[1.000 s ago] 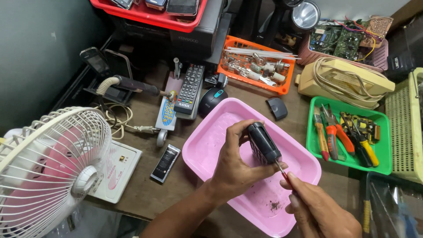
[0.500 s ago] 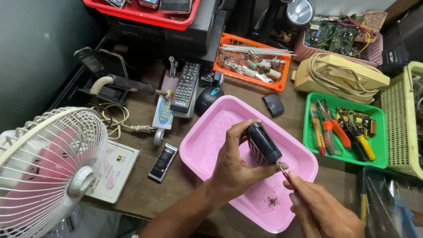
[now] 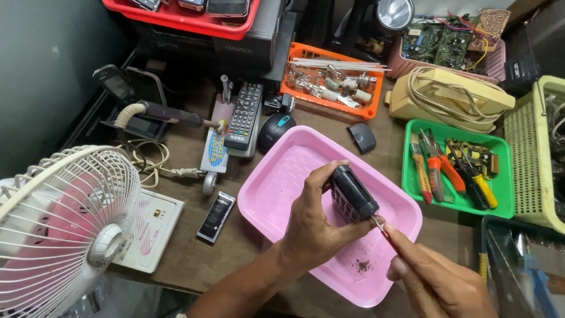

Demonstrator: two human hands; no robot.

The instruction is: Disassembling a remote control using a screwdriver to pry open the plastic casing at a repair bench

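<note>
My left hand (image 3: 315, 227) was wrapped firmly around a small black device (image 3: 351, 193), thumb along one side and fingers curled over its top, holding it tilted above the pink tray (image 3: 276, 182). My right hand (image 3: 438, 280) pinched a thin screwdriver (image 3: 381, 227) between fingertips, its metal tip touching the lower corner of the black device. Both hands hovered over the tray's right half, where a small patch of dark crumbs (image 3: 363, 266) lay on the tray floor just below the tool.

Beyond the tray's far edge sat a dark computer mouse (image 3: 273, 129) and, beside it, a black remote control (image 3: 243, 115). A small dark cover piece (image 3: 361, 136) lay on the wooden bench near the tray's upper right corner. To the right stood a green tray (image 3: 412, 188) holding pliers and screwdrivers with red and yellow handles. Further back, an orange basket (image 3: 329, 106) held small bulbs and parts. A slim black battery (image 3: 216, 216) lay just left of the pink tray, and a white table fan (image 3: 56, 227) filled the near left corner.
</note>
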